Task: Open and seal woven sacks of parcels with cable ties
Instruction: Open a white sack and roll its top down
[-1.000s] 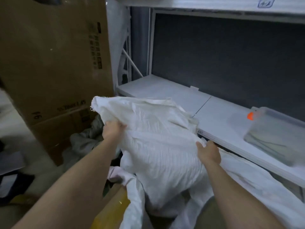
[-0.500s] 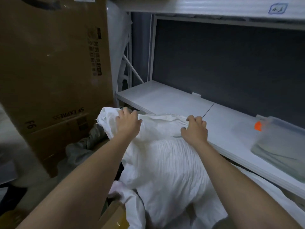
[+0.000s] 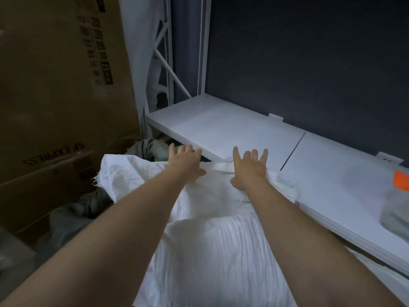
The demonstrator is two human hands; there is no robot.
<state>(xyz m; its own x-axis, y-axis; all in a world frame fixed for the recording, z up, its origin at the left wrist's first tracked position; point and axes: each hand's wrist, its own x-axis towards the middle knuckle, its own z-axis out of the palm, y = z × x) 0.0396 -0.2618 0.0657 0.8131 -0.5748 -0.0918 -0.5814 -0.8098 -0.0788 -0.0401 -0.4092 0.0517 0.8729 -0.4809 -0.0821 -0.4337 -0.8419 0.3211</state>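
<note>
Sack [image 3: 212,240] under both hands' spread fingers [image 3: 254,155]

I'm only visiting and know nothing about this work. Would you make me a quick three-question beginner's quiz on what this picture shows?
1. True or false: both hands lie with straight fingers on the white woven sack.
2. The left hand and right hand are near the front edge of what? A) the white shelf B) a red bucket C) a ladder
3. What words are printed upside down on the cardboard box?

Key: 1 true. 2 A. 3 SF EXPRESS.
</note>
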